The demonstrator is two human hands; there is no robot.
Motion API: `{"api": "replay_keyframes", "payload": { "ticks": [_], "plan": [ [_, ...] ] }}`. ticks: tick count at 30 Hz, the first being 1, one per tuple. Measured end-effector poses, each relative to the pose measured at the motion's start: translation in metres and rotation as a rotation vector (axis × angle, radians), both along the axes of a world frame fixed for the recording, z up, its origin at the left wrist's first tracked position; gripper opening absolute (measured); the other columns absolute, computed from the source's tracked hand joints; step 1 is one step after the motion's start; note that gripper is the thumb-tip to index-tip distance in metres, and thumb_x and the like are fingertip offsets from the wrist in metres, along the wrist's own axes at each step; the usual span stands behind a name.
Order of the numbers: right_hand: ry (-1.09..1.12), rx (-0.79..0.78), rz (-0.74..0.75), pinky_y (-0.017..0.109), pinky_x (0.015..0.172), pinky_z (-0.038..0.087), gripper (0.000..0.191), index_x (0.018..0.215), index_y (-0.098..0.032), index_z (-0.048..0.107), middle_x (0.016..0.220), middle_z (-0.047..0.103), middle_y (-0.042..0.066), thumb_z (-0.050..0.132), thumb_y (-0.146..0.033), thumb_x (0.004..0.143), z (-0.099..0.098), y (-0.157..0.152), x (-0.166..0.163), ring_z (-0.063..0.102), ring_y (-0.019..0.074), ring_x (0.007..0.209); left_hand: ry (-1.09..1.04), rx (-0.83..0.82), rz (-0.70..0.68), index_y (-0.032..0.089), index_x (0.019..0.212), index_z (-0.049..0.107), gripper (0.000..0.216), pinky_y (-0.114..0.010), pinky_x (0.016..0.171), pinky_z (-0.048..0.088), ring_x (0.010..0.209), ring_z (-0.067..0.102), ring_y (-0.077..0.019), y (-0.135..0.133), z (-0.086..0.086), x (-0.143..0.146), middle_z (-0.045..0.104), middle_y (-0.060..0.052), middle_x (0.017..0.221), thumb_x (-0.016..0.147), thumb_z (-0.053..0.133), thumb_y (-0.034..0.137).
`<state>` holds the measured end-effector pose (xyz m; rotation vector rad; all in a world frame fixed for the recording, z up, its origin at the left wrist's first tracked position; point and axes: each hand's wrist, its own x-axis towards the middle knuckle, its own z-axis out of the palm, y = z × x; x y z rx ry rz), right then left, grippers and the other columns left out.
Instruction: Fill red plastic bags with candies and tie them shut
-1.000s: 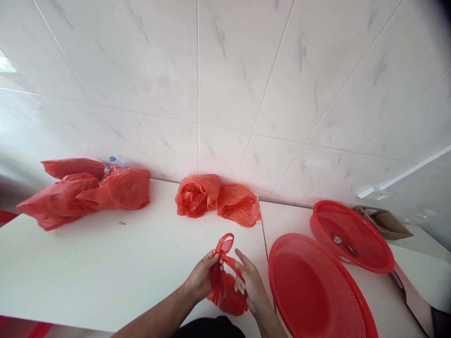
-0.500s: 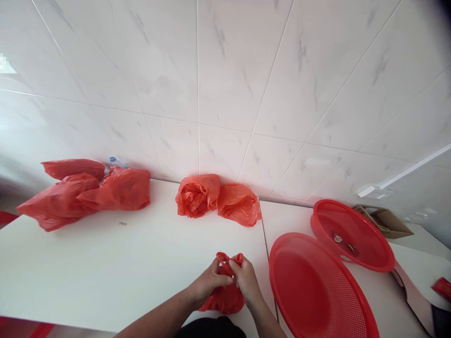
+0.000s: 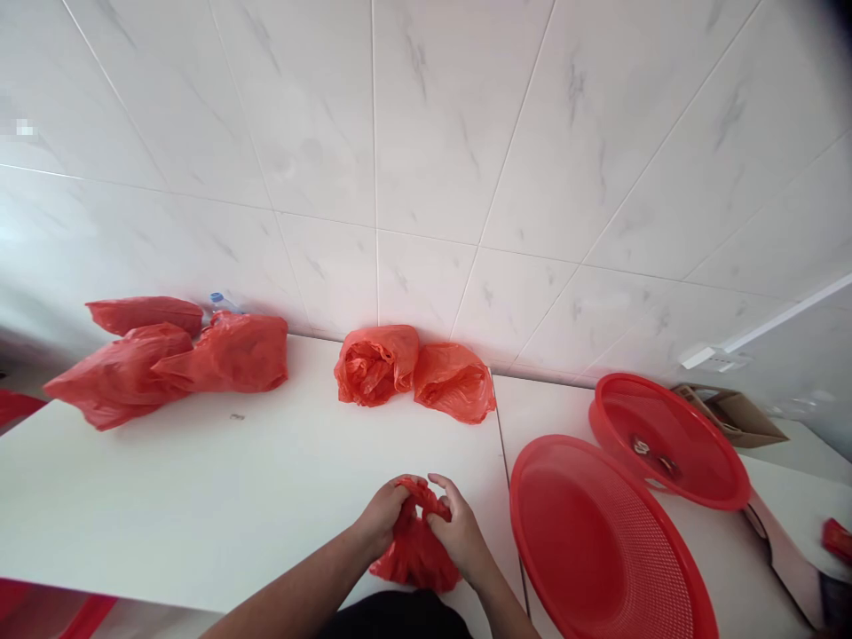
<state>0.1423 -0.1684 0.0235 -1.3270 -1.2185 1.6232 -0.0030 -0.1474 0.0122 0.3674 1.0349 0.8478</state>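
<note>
Both my hands grip a small red plastic bag (image 3: 414, 555) at the near edge of the white table (image 3: 219, 497). My left hand (image 3: 384, 513) is closed on the bag's top from the left. From the right, my right hand (image 3: 453, 532) pinches the same twisted top, fingers curled. The bag's bulging lower part rests on the table between my wrists.
Two red bags (image 3: 413, 371) lie against the tiled wall in the middle, several more red bags (image 3: 166, 355) with a bottle cap behind them at the left. A large red perforated basin (image 3: 599, 541) and a second red basin (image 3: 669, 439) stand at the right, near a cardboard box (image 3: 732, 413).
The bag's upright handle loops have been pulled down and bunched between my hands. My hands have closed together over the bag's top.
</note>
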Motion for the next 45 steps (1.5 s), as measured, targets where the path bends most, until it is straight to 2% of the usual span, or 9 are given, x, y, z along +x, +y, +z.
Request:
{"api": "replay_keyframes", "payload": {
  "ticks": [5,14,21,25,28,35,38,41,45],
  "plan": [
    [-0.234,0.029,-0.103,0.031,0.065,0.045,0.021,0.089,-0.020,0.069,0.076,0.070,0.003,0.056,-0.026,0.073,-0.013,0.008,-0.003,0.060,0.0185,0.069,0.114,0.207,-0.155,0.015,0.082,0.064,0.016,-0.023,0.055,0.036,0.053,0.050,-0.0094,-0.001,0.006,-0.006,0.062,0.002,0.062,0.066,0.062,0.018],
    [0.455,-0.275,-0.274,0.033,0.077,0.050,0.030,0.092,-0.018,0.069,0.090,0.072,0.007,0.066,-0.038,0.070,-0.023,0.004,0.003,0.065,0.0214,0.086,0.641,0.608,-0.278,0.021,0.083,0.070,0.023,-0.031,0.084,0.047,0.089,0.063,-0.0191,-0.006,0.006,-0.014,0.070,-0.003,0.091,0.073,0.050,0.017],
    [-0.332,-0.095,-0.501,0.036,0.090,0.048,0.032,0.092,-0.018,0.070,0.102,0.072,0.010,0.054,-0.035,0.069,-0.076,0.009,0.047,0.065,0.0262,0.100,0.898,0.508,-0.037,0.021,0.077,0.063,0.025,-0.034,0.081,0.049,0.083,0.062,-0.0209,-0.034,-0.021,-0.066,0.067,-0.003,0.081,0.083,0.044,0.036],
    [-0.414,-0.086,-0.500,0.038,0.095,0.046,0.034,0.088,-0.017,0.071,0.103,0.072,0.012,0.052,-0.037,0.068,-0.090,-0.003,0.056,0.063,0.0289,0.105,0.979,0.313,-0.219,0.020,0.085,0.067,0.029,-0.036,0.079,0.052,0.085,0.065,-0.0225,-0.050,-0.037,-0.096,0.070,-0.004,0.083,0.079,0.039,0.028],
    [-0.398,-0.063,-0.457,0.037,0.093,0.047,0.046,0.107,-0.017,0.066,0.109,0.070,0.010,0.053,-0.043,0.072,-0.086,-0.011,0.060,0.063,0.0274,0.106,1.096,0.520,-0.306,0.022,0.116,0.063,0.049,-0.038,0.100,0.046,0.117,0.057,-0.0230,-0.048,-0.034,-0.094,0.065,-0.007,0.121,0.070,0.047,0.017],
    [-0.326,-0.112,-0.412,0.035,0.085,0.051,0.071,0.129,-0.013,0.048,0.108,0.067,0.014,0.059,-0.048,0.067,-0.089,-0.035,0.071,0.065,0.0261,0.100,1.346,0.904,-0.894,0.032,0.145,0.036,0.093,-0.057,0.114,0.023,0.143,0.021,-0.0367,-0.016,-0.015,-0.023,0.024,-0.008,0.158,0.060,0.074,0.026],
    [-0.308,-0.150,-0.442,0.036,0.082,0.052,0.068,0.119,-0.015,0.053,0.099,0.068,0.014,0.062,-0.049,0.061,-0.108,-0.049,0.070,0.067,0.0272,0.091,1.309,0.922,-1.050,0.033,0.143,0.039,0.078,-0.051,0.105,0.037,0.133,0.040,-0.0350,-0.009,-0.019,-0.007,0.035,-0.009,0.154,0.071,0.065,0.021],
    [-0.319,-0.148,-0.472,0.039,0.079,0.051,0.055,0.105,-0.019,0.060,0.092,0.070,0.013,0.062,-0.047,0.057,-0.124,-0.059,0.071,0.067,0.0281,0.082,1.245,0.853,-0.954,0.031,0.121,0.063,0.048,-0.038,0.088,0.047,0.103,0.062,-0.0270,-0.008,-0.022,-0.021,0.069,-0.008,0.114,0.082,0.041,0.013],
    [-0.332,-0.147,-0.392,0.040,0.078,0.049,0.032,0.082,-0.026,0.066,0.074,0.068,0.007,0.063,-0.044,0.056,-0.125,-0.061,0.072,0.066,0.0280,0.077,1.246,0.694,-0.640,0.033,0.111,0.068,0.052,-0.029,0.084,0.045,0.096,0.065,-0.0204,-0.006,-0.017,-0.077,0.071,-0.001,0.102,0.077,0.039,0.008]
  ]
}}
